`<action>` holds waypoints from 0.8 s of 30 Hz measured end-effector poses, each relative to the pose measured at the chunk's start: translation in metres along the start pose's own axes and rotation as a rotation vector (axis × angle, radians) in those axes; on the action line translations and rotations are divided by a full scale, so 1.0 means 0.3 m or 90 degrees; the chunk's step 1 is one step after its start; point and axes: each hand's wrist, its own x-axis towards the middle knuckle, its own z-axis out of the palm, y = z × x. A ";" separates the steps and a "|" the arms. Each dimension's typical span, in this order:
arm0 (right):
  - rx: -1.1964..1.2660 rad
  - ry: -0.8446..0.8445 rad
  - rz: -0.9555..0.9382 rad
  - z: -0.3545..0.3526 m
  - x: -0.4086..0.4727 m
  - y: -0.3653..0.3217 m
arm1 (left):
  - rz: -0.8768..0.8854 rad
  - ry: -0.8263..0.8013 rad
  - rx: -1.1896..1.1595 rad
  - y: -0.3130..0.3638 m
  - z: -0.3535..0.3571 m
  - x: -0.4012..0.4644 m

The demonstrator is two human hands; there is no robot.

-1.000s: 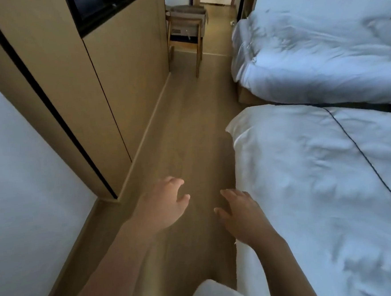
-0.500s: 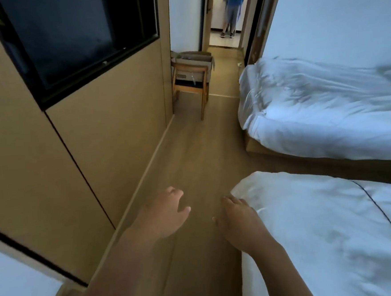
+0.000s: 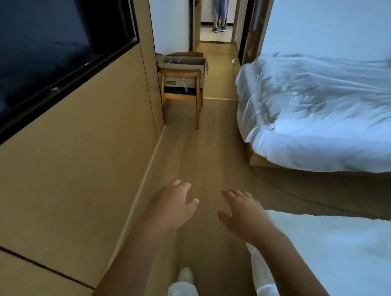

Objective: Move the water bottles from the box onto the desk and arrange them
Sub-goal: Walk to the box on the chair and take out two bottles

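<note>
An open cardboard box [image 3: 193, 67] sits on the seat of a wooden chair [image 3: 181, 98] at the far end of the aisle, beside the wall panel's corner. Small bottle caps [image 3: 174, 61] show faintly inside the box. My left hand [image 3: 171, 209] and my right hand [image 3: 243, 211] are stretched out low in front of me over the wooden floor, fingers relaxed and spread, holding nothing. Both hands are far short of the box. No desk is in view.
A wood wall panel with a dark screen [image 3: 39, 50] runs along the left. Two beds with white bedding lie on the right: the far bed [image 3: 326, 115] and the near bed [image 3: 347, 252]. A person [image 3: 219, 7] stands in the doorway beyond the chair.
The view has lifted and advanced along the aisle. The chair and box look bigger and closer, the near bed has slid down and right. Both hands stay empty out in front.
</note>
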 end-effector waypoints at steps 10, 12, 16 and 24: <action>0.003 0.005 0.052 -0.159 0.771 0.083 | 0.021 -0.002 -0.002 -0.121 -0.249 0.775; 0.010 0.000 0.060 -0.173 0.890 0.107 | 0.017 -0.014 -0.009 -0.134 -0.259 0.901; 0.013 -0.005 0.065 -0.216 1.132 0.163 | 0.015 -0.033 -0.008 -0.163 -0.275 1.147; 0.018 -0.007 0.034 -0.334 1.703 0.324 | -0.011 -0.031 -0.031 -0.169 -0.326 1.730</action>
